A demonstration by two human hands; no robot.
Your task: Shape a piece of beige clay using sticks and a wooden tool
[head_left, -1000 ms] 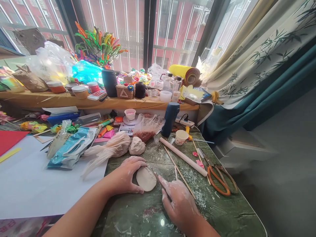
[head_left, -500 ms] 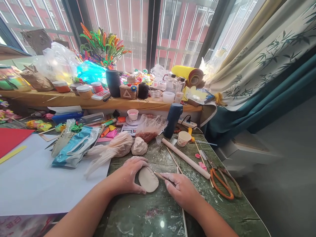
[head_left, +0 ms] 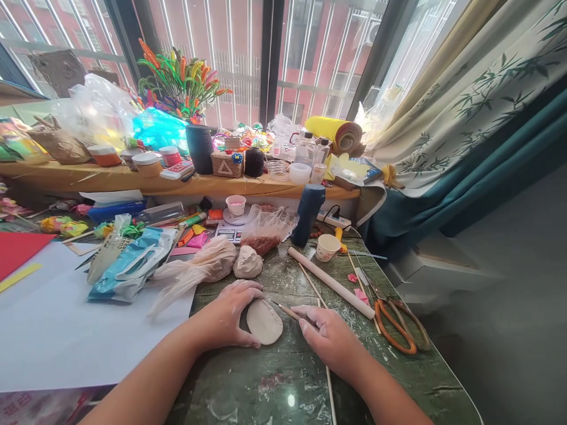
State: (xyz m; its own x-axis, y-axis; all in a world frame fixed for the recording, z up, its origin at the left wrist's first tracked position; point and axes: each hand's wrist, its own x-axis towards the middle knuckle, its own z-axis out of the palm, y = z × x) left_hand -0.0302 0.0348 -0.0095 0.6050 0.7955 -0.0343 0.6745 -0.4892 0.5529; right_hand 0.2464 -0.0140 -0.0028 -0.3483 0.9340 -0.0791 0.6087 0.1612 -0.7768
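Slab: lies flat on table, near clay lump. Left hand: curves round slab's left edge, thumb and fingers apart. Right hand: grips tool, tip near slab's upper right edge.

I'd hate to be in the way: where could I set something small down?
Stained green tabletop lies bare this side of the flat clay, between left forearm and thin stick. The white sheet is bare between red sheet and left forearm. The far side is crowded around the navy bottle.

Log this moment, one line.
left hand: curled around flattened clay oval; right hand: holding pointed tool, tip near rim; clay lump: beyond oval
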